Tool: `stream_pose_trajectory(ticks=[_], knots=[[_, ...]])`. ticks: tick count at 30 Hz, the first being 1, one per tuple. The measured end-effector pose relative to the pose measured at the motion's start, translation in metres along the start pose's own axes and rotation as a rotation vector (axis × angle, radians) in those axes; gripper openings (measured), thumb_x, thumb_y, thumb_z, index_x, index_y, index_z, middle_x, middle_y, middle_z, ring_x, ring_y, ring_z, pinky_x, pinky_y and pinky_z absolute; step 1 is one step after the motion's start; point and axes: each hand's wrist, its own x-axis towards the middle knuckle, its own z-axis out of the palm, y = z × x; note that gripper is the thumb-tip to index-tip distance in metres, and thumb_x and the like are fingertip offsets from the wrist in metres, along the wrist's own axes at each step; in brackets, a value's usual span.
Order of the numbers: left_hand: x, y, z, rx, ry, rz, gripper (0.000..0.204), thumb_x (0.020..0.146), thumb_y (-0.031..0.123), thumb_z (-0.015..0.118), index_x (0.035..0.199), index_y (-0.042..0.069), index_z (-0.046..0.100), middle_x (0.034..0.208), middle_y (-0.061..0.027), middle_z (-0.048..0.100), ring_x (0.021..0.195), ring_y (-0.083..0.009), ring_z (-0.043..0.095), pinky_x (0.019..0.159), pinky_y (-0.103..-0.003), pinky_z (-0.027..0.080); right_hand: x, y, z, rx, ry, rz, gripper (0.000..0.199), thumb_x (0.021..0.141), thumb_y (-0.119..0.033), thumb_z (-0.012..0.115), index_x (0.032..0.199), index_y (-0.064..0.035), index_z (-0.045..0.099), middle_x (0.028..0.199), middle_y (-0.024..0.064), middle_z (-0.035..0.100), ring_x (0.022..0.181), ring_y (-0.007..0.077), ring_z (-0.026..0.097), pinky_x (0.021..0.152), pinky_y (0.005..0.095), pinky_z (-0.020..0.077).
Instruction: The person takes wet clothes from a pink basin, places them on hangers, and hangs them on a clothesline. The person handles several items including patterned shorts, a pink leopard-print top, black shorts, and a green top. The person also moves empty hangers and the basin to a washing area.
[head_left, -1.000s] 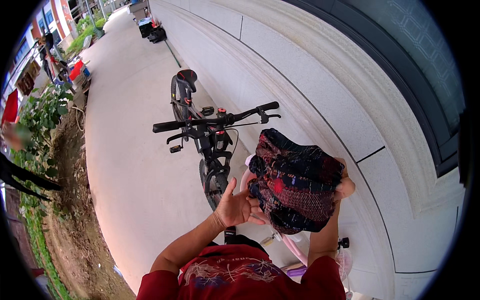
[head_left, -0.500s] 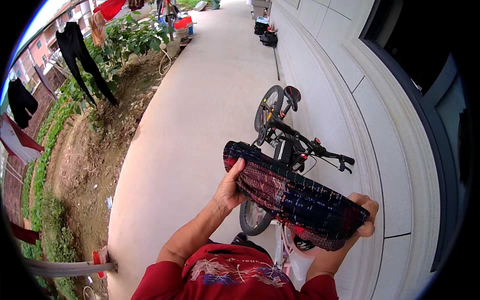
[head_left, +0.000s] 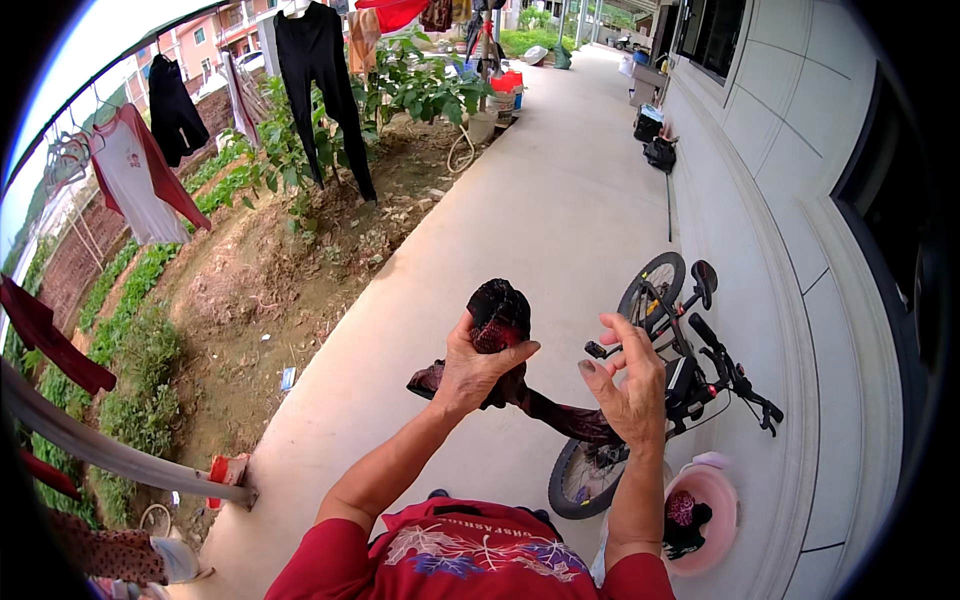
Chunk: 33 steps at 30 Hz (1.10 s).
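Left hand grips a dark, red-flecked garment, bunched in front of the person, above the pale walkway. Right hand is just beside it, fingers loose and parted, nothing visibly clasped; a strip of the garment runs behind it, contact unclear. The garment is gathered, not spread or hung. Near the right forearm, a pink basin still contains dark and pink cloth. Beyond stands a bicycle. Farther left, black trousers and a white-and-red top already hang.
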Motion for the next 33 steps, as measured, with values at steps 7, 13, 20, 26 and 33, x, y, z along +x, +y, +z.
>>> stream_pose_trajectory(ticks=[7,13,20,26,33], knots=[[-0.021,0.024,-0.085,0.233,-0.169,0.092,0.062,0.066,0.013,0.081,0.114,0.008,0.041,0.094,-0.0038,0.057,0.081,-0.0119,0.057,0.074,-0.026,0.049,0.057,-0.035,0.129,0.798,-0.364,0.203,0.02,0.083,-0.017,0.062,0.096,-0.0014,0.057,0.075,0.0041,0.059,0.069,0.0106,0.058,0.062,0.0255,0.0488],[-0.035,0.045,-0.172,0.034,0.063,-0.073,0.023,0.084,0.014,0.065,0.102,0.009,0.051,0.092,0.0008,0.055,0.08,-0.0055,0.054,0.07,-0.02,0.048,0.099,-0.05,0.139,1.427,-0.213,0.345,0.009,0.083,-0.003,0.061,0.091,-0.0047,0.057,0.079,0.0007,0.06,0.067,0.0089,0.059,0.06,0.0232,0.0517],[-0.054,0.057,-0.202,0.211,0.115,-0.185,0.031,0.086,0.018,0.062,0.114,0.01,0.053,0.1,0.0027,0.057,0.089,-0.0062,0.053,0.083,-0.022,0.043,0.129,-0.083,0.158,1.486,-0.487,0.271,0.014,0.081,-0.001,0.064,0.091,-0.0042,0.056,0.075,0.0015,0.06,0.064,0.0091,0.059,0.058,0.0227,0.0512],[-0.044,0.057,-0.209,0.201,0.514,-0.142,0.027,0.082,0.011,0.059,0.108,0.014,0.053,0.089,0.0032,0.057,0.076,-0.0049,0.052,0.066,-0.021,0.043,0.151,-0.081,0.158,1.428,-0.685,0.181,0.019,0.079,0.001,0.064,0.095,-0.0037,0.055,0.08,0.0026,0.059,0.067,0.0104,0.059,0.06,0.024,0.0519],[-0.029,0.059,-0.238,0.761,0.957,0.309,0.012,0.074,0.013,0.054,0.082,0.004,0.05,0.07,-0.0055,0.048,0.066,-0.0157,0.049,0.059,-0.031,0.041,0.181,-0.046,0.144,1.301,-0.787,0.151,0.024,0.078,0.004,0.062,0.099,-0.0025,0.054,0.08,0.0028,0.059,0.063,0.0066,0.057,0.044,0.016,0.0403]])
